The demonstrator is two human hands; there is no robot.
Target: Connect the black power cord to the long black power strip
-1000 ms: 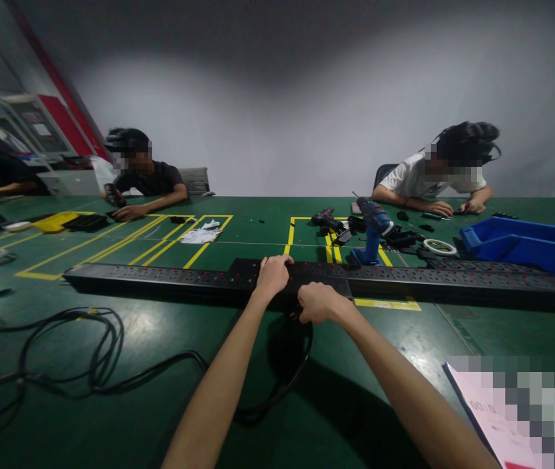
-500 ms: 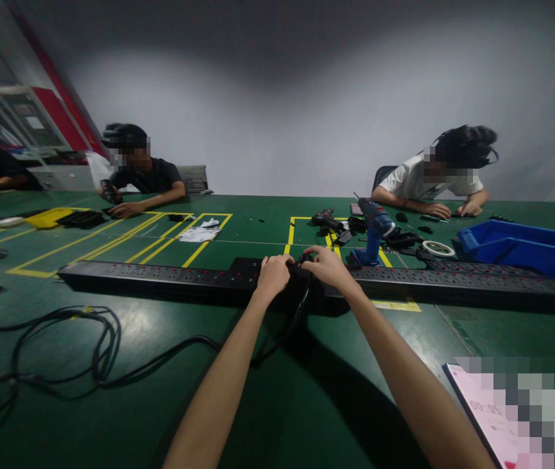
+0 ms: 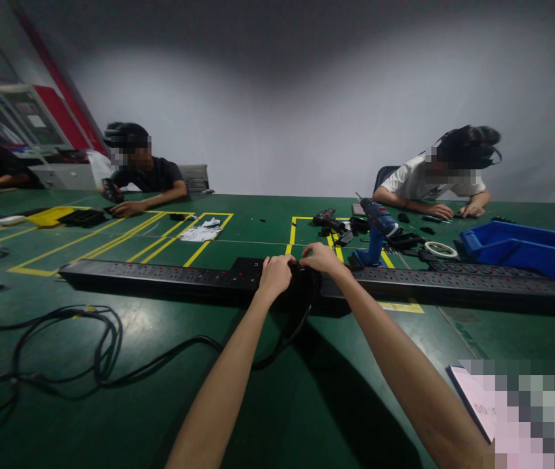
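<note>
A long black power strip with red switches lies across the green table. My left hand rests closed on its middle section. My right hand is beside it, fingers curled round the end of a black cable at the top of the strip. The cable loops down from the two hands toward me and runs off left in coils. What exactly sits under the fingertips is hidden.
A blue cordless drill stands just behind the strip, with another driver and small black parts. A blue bin sits at right, a tape roll beside it. Two people work at the far edge. A paper pad lies near right.
My right hand rose from the strip's near edge to its top beside my left hand, carrying the cable end up. The cable loop under my hands was pulled tighter.
</note>
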